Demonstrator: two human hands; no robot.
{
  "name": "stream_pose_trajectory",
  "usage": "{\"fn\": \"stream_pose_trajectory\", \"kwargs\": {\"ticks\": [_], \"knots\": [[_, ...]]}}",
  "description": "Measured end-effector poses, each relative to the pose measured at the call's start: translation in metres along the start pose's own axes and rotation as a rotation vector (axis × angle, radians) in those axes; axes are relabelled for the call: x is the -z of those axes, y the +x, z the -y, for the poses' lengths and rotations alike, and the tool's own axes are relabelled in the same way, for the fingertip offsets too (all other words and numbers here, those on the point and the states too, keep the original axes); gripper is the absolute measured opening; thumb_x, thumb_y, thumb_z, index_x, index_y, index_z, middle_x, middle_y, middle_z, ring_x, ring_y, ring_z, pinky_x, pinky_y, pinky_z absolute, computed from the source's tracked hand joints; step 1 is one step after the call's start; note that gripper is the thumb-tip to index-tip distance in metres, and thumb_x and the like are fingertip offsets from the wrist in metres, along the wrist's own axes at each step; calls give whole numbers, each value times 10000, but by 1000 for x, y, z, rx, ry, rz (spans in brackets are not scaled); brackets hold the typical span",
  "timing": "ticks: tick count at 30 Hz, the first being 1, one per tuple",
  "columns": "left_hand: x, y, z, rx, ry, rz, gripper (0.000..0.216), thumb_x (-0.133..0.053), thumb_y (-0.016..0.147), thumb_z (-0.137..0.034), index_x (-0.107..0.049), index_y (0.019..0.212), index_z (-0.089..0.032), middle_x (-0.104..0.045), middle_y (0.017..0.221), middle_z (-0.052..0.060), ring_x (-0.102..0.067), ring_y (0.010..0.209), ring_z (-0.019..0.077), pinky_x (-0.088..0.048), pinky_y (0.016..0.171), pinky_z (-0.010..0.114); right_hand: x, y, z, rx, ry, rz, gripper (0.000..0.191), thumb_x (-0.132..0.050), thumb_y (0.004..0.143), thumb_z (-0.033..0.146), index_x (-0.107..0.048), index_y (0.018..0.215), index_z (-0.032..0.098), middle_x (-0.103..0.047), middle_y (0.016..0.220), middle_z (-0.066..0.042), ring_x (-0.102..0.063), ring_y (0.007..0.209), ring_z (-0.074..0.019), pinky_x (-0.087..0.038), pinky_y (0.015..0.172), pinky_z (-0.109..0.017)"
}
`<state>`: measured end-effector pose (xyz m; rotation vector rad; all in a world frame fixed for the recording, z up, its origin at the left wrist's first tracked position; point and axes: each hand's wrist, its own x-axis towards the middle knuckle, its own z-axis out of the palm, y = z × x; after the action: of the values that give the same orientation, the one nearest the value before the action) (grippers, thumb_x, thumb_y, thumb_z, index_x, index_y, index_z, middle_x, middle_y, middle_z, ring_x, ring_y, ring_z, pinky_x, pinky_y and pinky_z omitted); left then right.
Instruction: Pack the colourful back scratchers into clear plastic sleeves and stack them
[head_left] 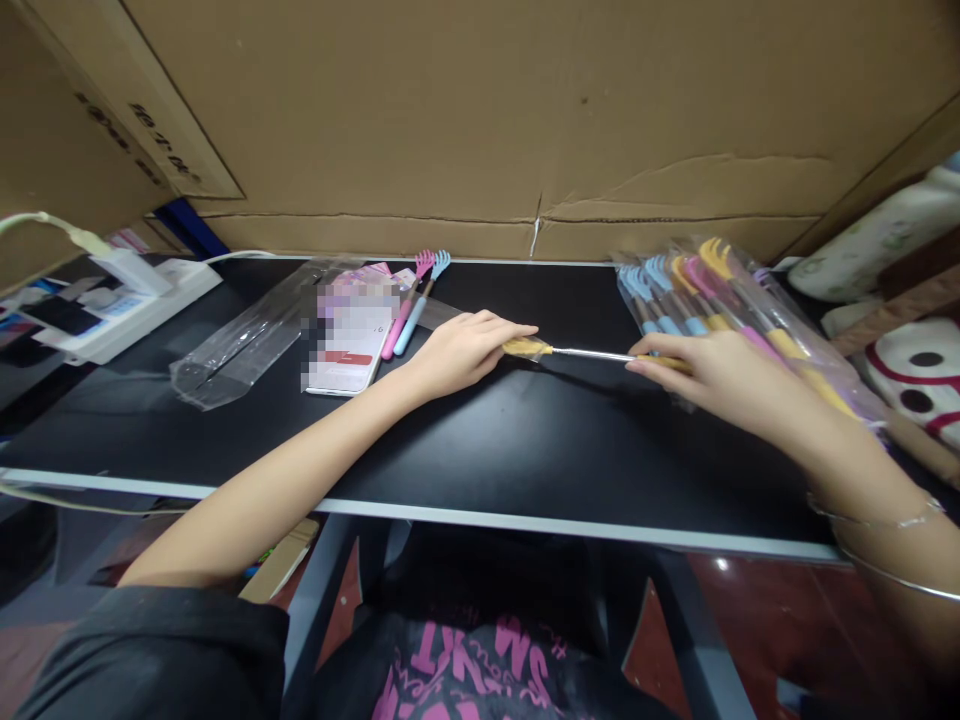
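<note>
Stretched between my hands, low over the black table, is a yellow back scratcher with a thin silver rod showing in its middle. My left hand is closed around its left yellow end, and clear plastic shows beside those fingers. My right hand pinches the yellow part at the other end. Left of my left hand lie a pink back scratcher and a light blue back scratcher, side by side. Beyond my right hand, several back scratchers in blue, yellow, pink and purple lie in clear plastic sleeves.
A phone and a clear plastic bag lie on the left of the table. Farther left is a white power strip with a plugged-in charger. Cardboard stands along the back. A patterned cylindrical object is at the right.
</note>
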<state>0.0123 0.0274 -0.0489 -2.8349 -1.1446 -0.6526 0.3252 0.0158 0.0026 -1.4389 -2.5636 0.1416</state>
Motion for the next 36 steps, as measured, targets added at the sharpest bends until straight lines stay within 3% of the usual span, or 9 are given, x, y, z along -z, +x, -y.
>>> {"fn": "stream_pose_trajectory", "kwargs": {"ticks": [5,8,15,24,31,36], "knots": [[1,0,1,-11,46,-3,447,-433,958,-132,-489,1398,-190,-556,1414,80,-568,1207,207,-465,987,345,8,-5,6,-67,-81,79,387,-413,907,560,-652,838,264,-614,549,-20,-555,506,-213,-324,556,-310],[2,0,2,30,92,22,442,-460,964,-155,-493,1402,-203,-635,1291,79,-604,1136,209,-475,918,331,11,-9,8,-118,-142,121,390,-397,905,563,-648,858,269,-646,599,-20,-575,542,-220,-334,573,-307],[1,1,0,56,135,17,419,-484,959,-185,-535,1375,-213,-687,1142,76,-621,1049,203,-453,824,300,10,-17,10,-102,7,228,451,-374,900,595,-658,907,245,-694,726,-40,-616,646,-224,-386,641,-320],[1,2,0,33,136,35,454,-473,923,-125,-530,1362,-224,-685,1200,24,-585,1043,197,-419,792,309,13,-13,33,-192,-199,105,386,-404,916,541,-680,949,274,-717,752,-45,-640,687,-258,-351,597,-313],[1,2,-1,24,106,40,405,-502,944,-176,-545,1344,-229,-690,1164,23,-569,1050,199,-404,788,310,10,-4,30,-79,-175,56,346,-436,934,500,-688,921,263,-708,684,-34,-582,553,-212,-329,555,-302],[0,3,-3,12,110,48,469,-493,907,-113,-533,1358,-238,-686,1159,29,-557,1056,201,-398,807,310,-1,6,29,-37,-167,26,339,-441,941,500,-687,931,266,-693,660,-32,-583,548,-208,-294,523,-289]]}}
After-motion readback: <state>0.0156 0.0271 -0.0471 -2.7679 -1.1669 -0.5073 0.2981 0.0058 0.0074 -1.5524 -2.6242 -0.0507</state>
